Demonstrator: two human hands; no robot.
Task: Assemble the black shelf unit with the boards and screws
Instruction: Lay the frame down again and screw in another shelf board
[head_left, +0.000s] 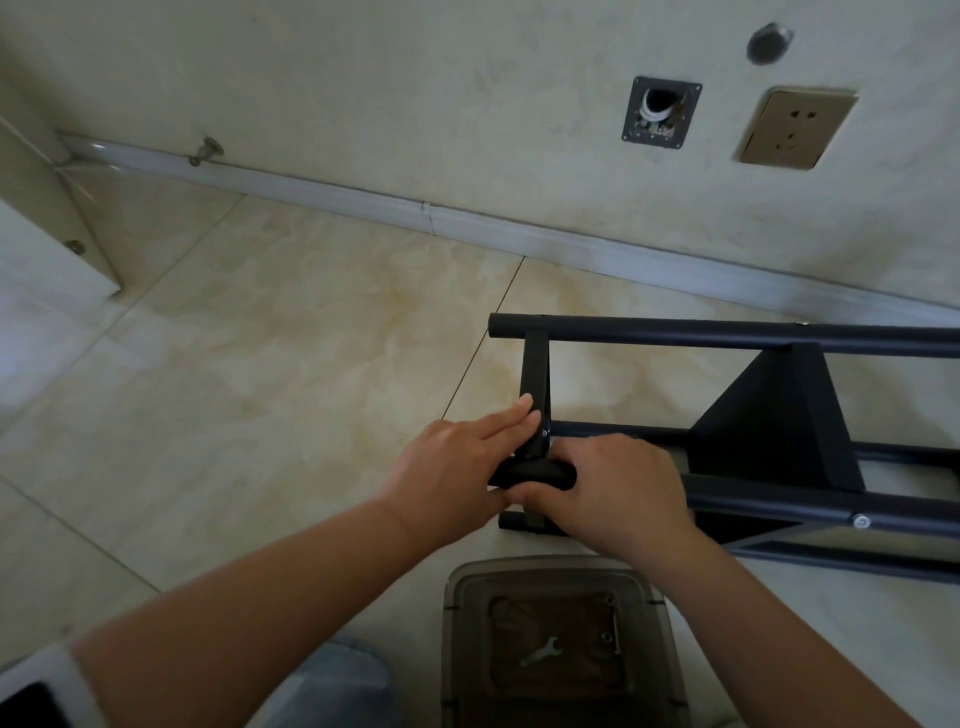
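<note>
A grey bin (550, 644) sits nearest, a small wrench (541, 651) lying in it. Just past it, the black shelf frame (769, 431) lies on its side on beige floor tiles (285, 364). The left hand (457, 467) grips the end of the near tube (540, 474), its fingers extended along a short crossbar (535, 384). The right hand (613, 483) curls over the same tube end. Behind runs a white baseboard (467, 221) below a pale wall (415, 78) with a socket (797, 128) and an open wall box (661, 113).
</note>
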